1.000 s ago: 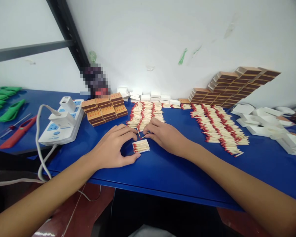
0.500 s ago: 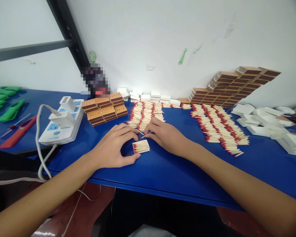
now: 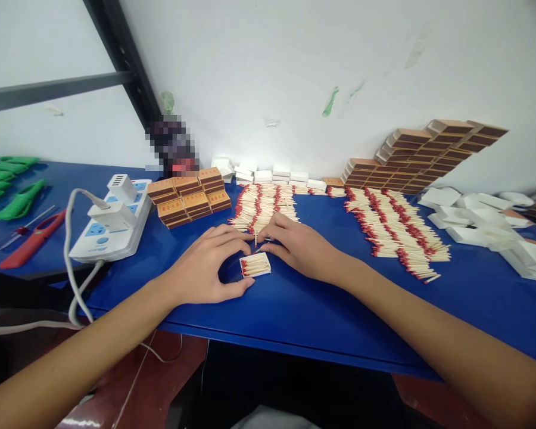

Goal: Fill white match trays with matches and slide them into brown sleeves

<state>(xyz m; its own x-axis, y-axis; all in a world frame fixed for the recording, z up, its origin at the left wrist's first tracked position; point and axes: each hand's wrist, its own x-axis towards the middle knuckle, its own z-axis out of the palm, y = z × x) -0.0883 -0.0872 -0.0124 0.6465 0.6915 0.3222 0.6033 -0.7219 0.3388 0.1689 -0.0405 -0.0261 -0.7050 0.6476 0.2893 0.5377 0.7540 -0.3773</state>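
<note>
A small white matchbox tray [image 3: 255, 266] lies on the blue table, holding a layer of matches with red heads to the left. My left hand [image 3: 205, 265] is curved around the tray's left side, thumb and forefinger spread apart near its front and back. Just behind the tray, the bent fingers of my right hand [image 3: 295, 247] are at a single match [image 3: 256, 239], its red head pointing towards me. The left forefinger tip is close to that match. Beyond both hands spreads a pile of loose matches [image 3: 268, 202], in rows with red heads.
Stacked matchboxes [image 3: 190, 199] stand left of the pile, and a taller stack [image 3: 411, 161] is against the wall. A second match pile [image 3: 397, 229] lies at right, beside white trays [image 3: 482, 220]. A power strip [image 3: 111, 226], a red lighter [image 3: 33, 241] and green objects [image 3: 20, 201] are at left.
The single match at my right fingertips has turned from slanting sideways to pointing towards me. My left hand and the tray stay in place.
</note>
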